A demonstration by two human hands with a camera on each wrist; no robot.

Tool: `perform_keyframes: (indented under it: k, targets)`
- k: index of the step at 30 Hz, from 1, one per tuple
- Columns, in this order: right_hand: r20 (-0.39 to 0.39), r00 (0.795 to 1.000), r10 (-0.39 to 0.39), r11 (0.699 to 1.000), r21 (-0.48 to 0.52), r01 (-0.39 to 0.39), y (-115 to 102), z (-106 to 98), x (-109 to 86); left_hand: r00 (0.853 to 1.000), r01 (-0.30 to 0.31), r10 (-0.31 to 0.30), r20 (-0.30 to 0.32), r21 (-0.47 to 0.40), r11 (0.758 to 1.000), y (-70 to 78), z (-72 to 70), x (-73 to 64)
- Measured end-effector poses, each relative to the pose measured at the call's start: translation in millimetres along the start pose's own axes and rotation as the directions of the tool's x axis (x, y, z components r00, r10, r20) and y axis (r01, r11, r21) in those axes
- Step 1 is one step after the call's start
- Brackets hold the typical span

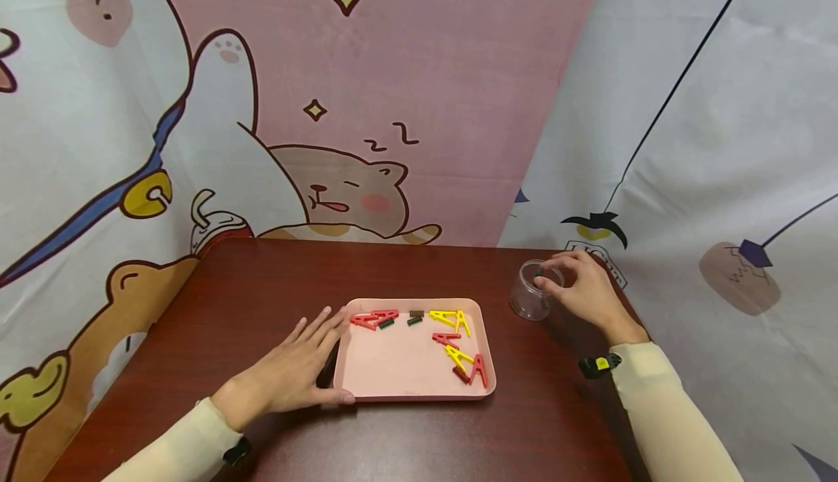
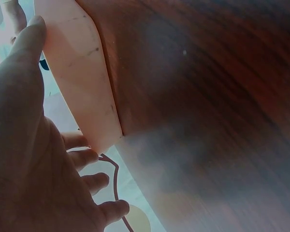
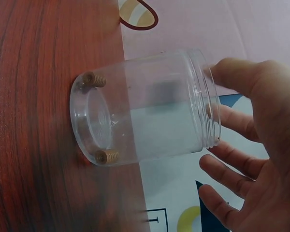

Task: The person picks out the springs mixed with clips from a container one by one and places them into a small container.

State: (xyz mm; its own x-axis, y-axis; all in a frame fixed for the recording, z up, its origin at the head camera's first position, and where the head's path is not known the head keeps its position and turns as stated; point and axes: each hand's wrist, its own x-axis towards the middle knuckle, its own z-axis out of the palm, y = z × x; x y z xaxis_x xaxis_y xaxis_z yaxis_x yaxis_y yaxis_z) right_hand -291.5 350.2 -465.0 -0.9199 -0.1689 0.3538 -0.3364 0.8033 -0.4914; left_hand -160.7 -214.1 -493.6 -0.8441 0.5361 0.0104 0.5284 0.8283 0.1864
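Observation:
My left hand (image 1: 294, 366) rests at the left end of a pink tray (image 1: 393, 387), fingers spread along its left rim and thumb at the front corner. In the left wrist view, the thumb touches the tray's wall (image 2: 82, 67). My right hand (image 1: 585, 289) is at the mouth of a clear jar (image 1: 529, 304). A small dark green piece (image 1: 539, 272) shows by its fingertips. In the right wrist view, thumb and fingers are apart at the jar's rim, and a dark blur (image 3: 164, 94) shows inside. Two brownish springs (image 3: 106, 155) lie at the jar's bottom.
Red A-shaped clips (image 1: 373, 318) lie at the tray's back left; yellow clips (image 1: 452, 318) and more red ones are along its right side. Dark green springs (image 1: 414, 320), a brown spring (image 1: 417, 313) and a dark red spring (image 1: 461, 374) lie among them. A printed curtain (image 1: 458, 104) hangs behind the table.

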Motion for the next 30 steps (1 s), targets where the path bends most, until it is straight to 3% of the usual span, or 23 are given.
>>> perform_keyframes:
  k: [9,30]
  targets:
    - [0.035,0.996,0.077,0.997,0.023,-0.078,0,-2,-0.5,1.000,-0.001,0.001,0.011,-0.012,1.000,0.6,-1.5,1.1]
    - [-0.034,0.999,0.008,1.000,0.023,-0.007,-12,-2,-8.1,1.000,0.008,-0.007,0.026,-0.030,1.000,1.0,-2.0,1.3]
